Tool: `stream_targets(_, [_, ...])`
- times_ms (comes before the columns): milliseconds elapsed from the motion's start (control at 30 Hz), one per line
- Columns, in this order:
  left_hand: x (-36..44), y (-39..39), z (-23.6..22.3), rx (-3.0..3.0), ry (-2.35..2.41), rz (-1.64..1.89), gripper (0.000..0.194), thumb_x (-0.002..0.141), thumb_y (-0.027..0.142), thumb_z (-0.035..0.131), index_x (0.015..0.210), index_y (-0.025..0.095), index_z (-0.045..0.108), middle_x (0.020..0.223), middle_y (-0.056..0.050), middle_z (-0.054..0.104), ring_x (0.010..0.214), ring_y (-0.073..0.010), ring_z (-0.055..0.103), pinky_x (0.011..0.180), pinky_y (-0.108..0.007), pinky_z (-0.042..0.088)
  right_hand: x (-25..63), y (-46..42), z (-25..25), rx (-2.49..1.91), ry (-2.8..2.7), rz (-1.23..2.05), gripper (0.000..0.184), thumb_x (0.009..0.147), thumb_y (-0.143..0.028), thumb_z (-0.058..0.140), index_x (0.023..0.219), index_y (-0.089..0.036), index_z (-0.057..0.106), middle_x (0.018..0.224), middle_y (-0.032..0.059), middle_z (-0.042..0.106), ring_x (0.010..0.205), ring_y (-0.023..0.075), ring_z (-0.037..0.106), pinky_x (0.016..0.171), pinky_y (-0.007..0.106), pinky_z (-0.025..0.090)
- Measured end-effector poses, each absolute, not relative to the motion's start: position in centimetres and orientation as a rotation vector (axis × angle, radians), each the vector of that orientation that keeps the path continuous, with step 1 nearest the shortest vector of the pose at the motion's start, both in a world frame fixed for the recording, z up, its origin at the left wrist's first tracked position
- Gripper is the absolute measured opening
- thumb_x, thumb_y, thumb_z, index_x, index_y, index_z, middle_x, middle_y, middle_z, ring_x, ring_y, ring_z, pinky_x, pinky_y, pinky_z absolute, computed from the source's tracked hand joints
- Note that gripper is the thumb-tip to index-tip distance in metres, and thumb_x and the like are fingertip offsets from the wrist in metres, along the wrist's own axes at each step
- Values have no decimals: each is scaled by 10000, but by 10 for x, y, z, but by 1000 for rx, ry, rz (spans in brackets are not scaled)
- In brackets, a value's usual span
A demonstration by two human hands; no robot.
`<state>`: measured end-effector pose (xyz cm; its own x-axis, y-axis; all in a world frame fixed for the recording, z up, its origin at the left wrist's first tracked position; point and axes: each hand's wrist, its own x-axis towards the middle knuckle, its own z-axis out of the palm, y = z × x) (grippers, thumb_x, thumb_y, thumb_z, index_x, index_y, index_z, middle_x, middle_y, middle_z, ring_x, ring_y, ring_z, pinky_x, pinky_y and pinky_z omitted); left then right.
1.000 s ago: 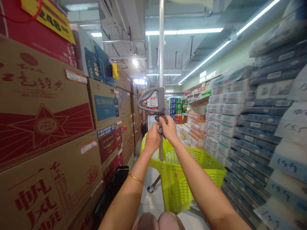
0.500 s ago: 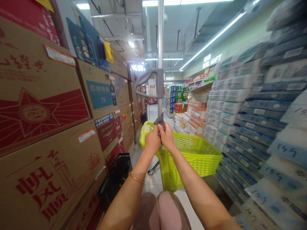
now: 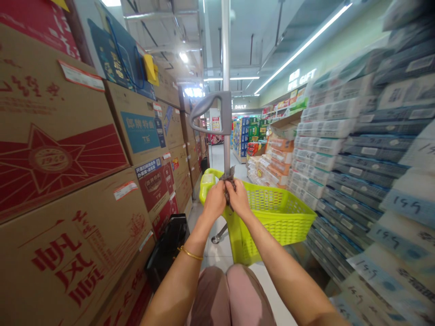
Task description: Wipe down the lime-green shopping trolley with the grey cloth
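Both of my hands meet at the lower end of an upright metal pole [image 3: 226,151], just above a lime-green plastic basket cart [image 3: 272,225]. My left hand [image 3: 215,199] is closed on a crumpled dark grey cloth [image 3: 229,174]. From the other side, my right hand [image 3: 239,198] grips the same cloth, thumbs close together. The cloth is bunched against the pole, and part of it sticks up above the fingers. Higher on the pole sits a grey loop handle [image 3: 210,113]. My fingertips are partly hidden behind the hands.
Stacked cardboard cartons [image 3: 68,190] line the left side, with a black case [image 3: 168,253] low beside them. Piled plastic-wrapped packs [image 3: 363,158] form the right side. A caster wheel [image 3: 215,239] stands on the floor under the cart. Shelves of goods [image 3: 249,136] stand farther back.
The hands stay at the pole's lower end with the cloth. More of the cloth now shows above and between the fingers. The view has shifted slightly.
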<state>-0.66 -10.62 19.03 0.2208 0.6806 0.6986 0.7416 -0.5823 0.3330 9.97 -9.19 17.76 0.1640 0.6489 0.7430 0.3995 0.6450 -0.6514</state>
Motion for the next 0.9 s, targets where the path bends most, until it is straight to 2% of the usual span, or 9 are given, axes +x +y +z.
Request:
stream_targets(100, [-2,-101,221,-2331,-1332,-1429,257,960,245,258,914,172,500,884,-91,625,828,-194,588,734,-300,441,101,-80,224,-877,-1423,124,286,885,-451,423,818,-202,547,810,31,571,825,184,518,777,319,408])
stream_targets(233, [4,-91,269,-2169,-1128,-1682,276,974,246,236,989,180,504,986,-75,618,929,-163,573,823,-274,430,100,-65,287,-760,-1400,17,369,887,-529,399,824,-195,545,795,29,578,796,169,517,767,309,414])
stream_targets(367, [9,-83,290,-2114,-1123,-1686,275,967,242,275,928,171,538,888,-60,620,869,-166,580,802,-272,436,99,-60,309,-725,-1384,-11,420,882,-574,377,778,-195,525,775,23,567,787,158,516,759,296,409])
stream_targets(500, [10,-87,276,-2093,-1086,-1638,297,957,216,287,1120,134,522,1055,-113,609,993,-189,553,891,-313,425,97,-63,290,-758,-1385,-16,384,884,-552,393,777,-203,510,767,17,558,761,151,501,736,285,396])
stream_targets(567, [10,-92,263,-2086,-1162,-1588,322,955,218,295,1177,118,504,1036,-122,601,972,-199,554,877,-326,433,96,-66,274,-775,-1400,6,367,888,-535,396,767,-206,501,750,10,551,747,149,494,721,281,394])
stream_targets(700, [12,-103,236,-2096,-1389,-1431,325,955,227,309,1168,105,522,972,-123,588,902,-210,575,787,-312,453,94,-72,239,-820,-1386,48,333,888,-510,414,770,-210,499,756,4,543,754,149,489,716,278,401])
stream_targets(900, [7,-114,194,-2104,-1558,-1076,324,965,247,293,1024,97,574,905,-122,605,830,-218,584,716,-310,440,91,-79,183,-916,-1405,120,303,897,-470,409,797,-207,522,792,25,551,781,169,498,743,307,424])
